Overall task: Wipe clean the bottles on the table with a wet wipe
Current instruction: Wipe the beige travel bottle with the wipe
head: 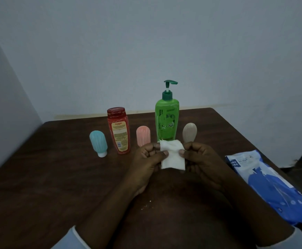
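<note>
Left hand (147,159) and right hand (201,161) fingers pinch a folded white wet wipe (172,157); beyond them, five plastic bottles (166,123) on the brown bench (47,168) probably all await wiping.

Glossy plastic bottles (166,121), wood-grain table (56,173)

Your single head-worn wide-angle view looks forward and down, close over the table (56,177), toward the wall (146,42).
</note>
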Demonstrator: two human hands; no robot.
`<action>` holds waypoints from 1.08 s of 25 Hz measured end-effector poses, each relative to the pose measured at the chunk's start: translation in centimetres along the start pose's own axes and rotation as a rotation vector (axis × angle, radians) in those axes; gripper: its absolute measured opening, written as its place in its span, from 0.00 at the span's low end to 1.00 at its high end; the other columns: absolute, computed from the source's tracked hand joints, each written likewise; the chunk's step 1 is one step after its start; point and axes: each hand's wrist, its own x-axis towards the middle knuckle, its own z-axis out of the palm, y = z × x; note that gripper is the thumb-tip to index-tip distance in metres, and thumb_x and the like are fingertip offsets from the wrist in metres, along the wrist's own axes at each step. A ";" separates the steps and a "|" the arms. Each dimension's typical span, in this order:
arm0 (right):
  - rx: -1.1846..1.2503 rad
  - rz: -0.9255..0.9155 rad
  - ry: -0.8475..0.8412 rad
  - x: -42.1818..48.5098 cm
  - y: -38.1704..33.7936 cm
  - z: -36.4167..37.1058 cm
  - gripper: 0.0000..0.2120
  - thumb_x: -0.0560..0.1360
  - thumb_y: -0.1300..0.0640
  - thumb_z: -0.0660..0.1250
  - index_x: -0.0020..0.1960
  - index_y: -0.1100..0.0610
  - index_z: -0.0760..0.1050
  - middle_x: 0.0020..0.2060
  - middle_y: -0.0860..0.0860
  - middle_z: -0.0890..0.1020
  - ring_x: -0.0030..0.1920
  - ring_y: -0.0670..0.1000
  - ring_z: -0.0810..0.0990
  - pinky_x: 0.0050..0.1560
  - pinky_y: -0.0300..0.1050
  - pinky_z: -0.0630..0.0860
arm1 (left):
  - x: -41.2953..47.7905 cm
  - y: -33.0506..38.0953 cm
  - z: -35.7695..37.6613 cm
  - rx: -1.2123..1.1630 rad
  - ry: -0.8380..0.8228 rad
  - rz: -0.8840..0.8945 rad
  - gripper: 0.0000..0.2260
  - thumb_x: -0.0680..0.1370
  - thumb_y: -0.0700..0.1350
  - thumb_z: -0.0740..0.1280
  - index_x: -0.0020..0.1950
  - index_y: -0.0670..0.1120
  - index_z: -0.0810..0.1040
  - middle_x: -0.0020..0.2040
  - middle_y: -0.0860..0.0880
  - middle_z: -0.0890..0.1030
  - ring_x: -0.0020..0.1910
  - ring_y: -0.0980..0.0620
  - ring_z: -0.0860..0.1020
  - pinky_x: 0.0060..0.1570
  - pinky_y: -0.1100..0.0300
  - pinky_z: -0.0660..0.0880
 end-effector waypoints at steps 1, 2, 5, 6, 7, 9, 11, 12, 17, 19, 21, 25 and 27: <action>0.002 -0.023 -0.002 -0.1 0.0 -0.1 0.15 0.71 0.61 0.70 0.55 0.67 0.76 0.51 0.63 0.85 0.47 0.62 0.84 0.37 0.54 0.83 | 0.0 0.0 -0.1 0.000 0.002 0.005 0.12 0.79 0.33 0.70 0.63 0.37 0.81 0.58 0.38 0.86 0.60 0.37 0.84 0.64 0.34 0.77; 0.003 -0.046 0.000 -0.1 0.1 -0.2 0.16 0.71 0.62 0.70 0.55 0.68 0.75 0.51 0.63 0.84 0.44 0.62 0.84 0.31 0.51 0.82 | 0.0 -0.1 -0.1 -0.001 0.006 0.008 0.12 0.79 0.33 0.70 0.62 0.36 0.81 0.58 0.37 0.86 0.60 0.34 0.83 0.64 0.32 0.76; -0.011 -0.132 0.009 -0.1 0.2 -0.6 0.09 0.74 0.63 0.67 0.52 0.67 0.77 0.45 0.66 0.83 0.35 0.62 0.80 0.25 0.47 0.77 | 0.0 0.0 -0.3 0.015 -0.006 0.029 0.09 0.79 0.33 0.69 0.57 0.38 0.84 0.55 0.34 0.85 0.57 0.27 0.81 0.57 0.36 0.78; -0.020 -0.158 0.012 0.0 0.2 -0.7 0.06 0.76 0.65 0.65 0.49 0.66 0.79 0.44 0.66 0.82 0.35 0.62 0.79 0.25 0.47 0.77 | -0.1 0.1 -0.3 0.026 -0.007 0.040 0.09 0.79 0.32 0.68 0.54 0.40 0.86 0.53 0.33 0.85 0.55 0.28 0.82 0.55 0.38 0.80; -0.027 -0.181 0.021 0.1 0.3 -0.8 0.07 0.78 0.67 0.63 0.47 0.66 0.80 0.45 0.66 0.82 0.36 0.62 0.79 0.26 0.47 0.78 | -0.1 0.3 -0.2 0.029 -0.008 0.049 0.10 0.79 0.31 0.67 0.52 0.41 0.87 0.52 0.34 0.86 0.52 0.32 0.84 0.53 0.41 0.81; -0.037 -0.218 0.019 0.1 0.4 -0.8 0.14 0.79 0.71 0.60 0.43 0.65 0.83 0.46 0.65 0.83 0.39 0.64 0.80 0.29 0.47 0.80 | -0.3 0.6 -0.1 0.003 -0.021 0.057 0.11 0.80 0.30 0.65 0.49 0.40 0.86 0.51 0.39 0.87 0.49 0.42 0.86 0.48 0.51 0.85; -0.074 -0.255 0.006 0.1 0.5 -0.8 0.19 0.78 0.74 0.58 0.40 0.62 0.85 0.45 0.61 0.85 0.42 0.65 0.81 0.35 0.51 0.82 | -0.3 0.8 -0.1 -0.058 -0.020 0.047 0.14 0.81 0.30 0.61 0.47 0.39 0.85 0.50 0.42 0.88 0.49 0.46 0.87 0.46 0.54 0.85; -0.099 -0.264 0.010 0.2 0.6 -0.9 0.21 0.77 0.75 0.58 0.40 0.61 0.85 0.46 0.61 0.85 0.45 0.66 0.82 0.40 0.57 0.82 | -0.3 0.8 -0.1 -0.105 -0.019 0.041 0.15 0.82 0.31 0.60 0.47 0.39 0.85 0.50 0.41 0.88 0.49 0.46 0.87 0.47 0.53 0.85; 0.019 -0.257 0.017 0.3 0.9 -0.6 0.06 0.74 0.65 0.67 0.45 0.57 0.81 0.43 0.56 0.82 0.44 0.60 0.81 0.45 0.59 0.78 | -0.5 0.6 0.0 -0.052 -0.028 0.085 0.08 0.78 0.33 0.71 0.56 0.38 0.84 0.49 0.42 0.88 0.46 0.50 0.86 0.43 0.58 0.84; 0.105 -0.179 -0.014 0.2 0.9 -0.3 0.09 0.74 0.60 0.72 0.54 0.56 0.78 0.47 0.54 0.83 0.46 0.56 0.84 0.45 0.57 0.82 | -0.5 0.4 0.0 0.020 -0.012 0.113 0.14 0.75 0.30 0.73 0.60 0.39 0.82 0.50 0.43 0.88 0.48 0.49 0.87 0.44 0.58 0.84; -0.035 -0.085 -0.028 -0.1 0.7 -0.2 0.14 0.73 0.61 0.71 0.59 0.60 0.78 0.48 0.56 0.86 0.46 0.55 0.86 0.44 0.52 0.84 | -0.6 0.3 0.2 0.039 -0.010 0.126 0.17 0.75 0.29 0.73 0.62 0.39 0.81 0.51 0.41 0.88 0.50 0.46 0.87 0.46 0.56 0.85; -0.312 -0.200 0.209 0.2 0.5 -1.2 0.05 0.76 0.64 0.70 0.52 0.63 0.81 0.40 0.59 0.86 0.35 0.50 0.84 0.32 0.37 0.80 | -0.5 -0.7 0.0 0.189 -0.004 0.155 0.15 0.77 0.31 0.72 0.62 0.41 0.81 0.50 0.41 0.87 0.49 0.45 0.87 0.47 0.56 0.84; -0.326 -0.309 0.458 0.8 0.4 -2.7 0.04 0.77 0.62 0.71 0.52 0.59 0.81 0.42 0.56 0.86 0.37 0.47 0.86 0.35 0.39 0.81 | -0.4 -1.8 -0.1 0.550 0.023 0.257 0.12 0.79 0.37 0.72 0.61 0.45 0.83 0.49 0.48 0.87 0.49 0.53 0.85 0.49 0.60 0.82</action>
